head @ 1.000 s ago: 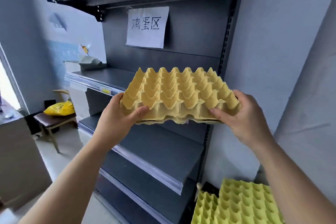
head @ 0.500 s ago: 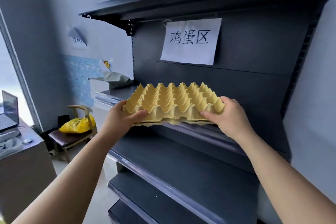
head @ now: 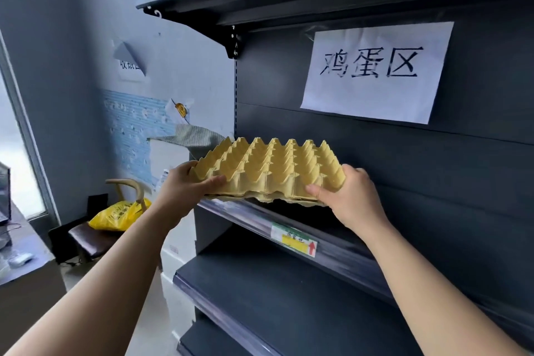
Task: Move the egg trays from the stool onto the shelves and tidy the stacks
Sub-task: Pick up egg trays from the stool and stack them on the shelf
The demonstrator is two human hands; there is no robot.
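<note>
Head view | left hand (head: 185,186) and right hand (head: 351,196) gripped opposite ends of egg tray (head: 268,172), kept level | over shelf (head: 326,237) edge, possibly touching.

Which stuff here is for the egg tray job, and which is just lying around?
For the job: egg trays, left hand, right hand, shelf, paper sign.
Just lying around: yellow bag, chair, mouse.

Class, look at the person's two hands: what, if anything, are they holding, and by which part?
A yellow egg tray, held by its two near corners: the left hand at the left one, the right hand at the right one, over the shelf.
</note>
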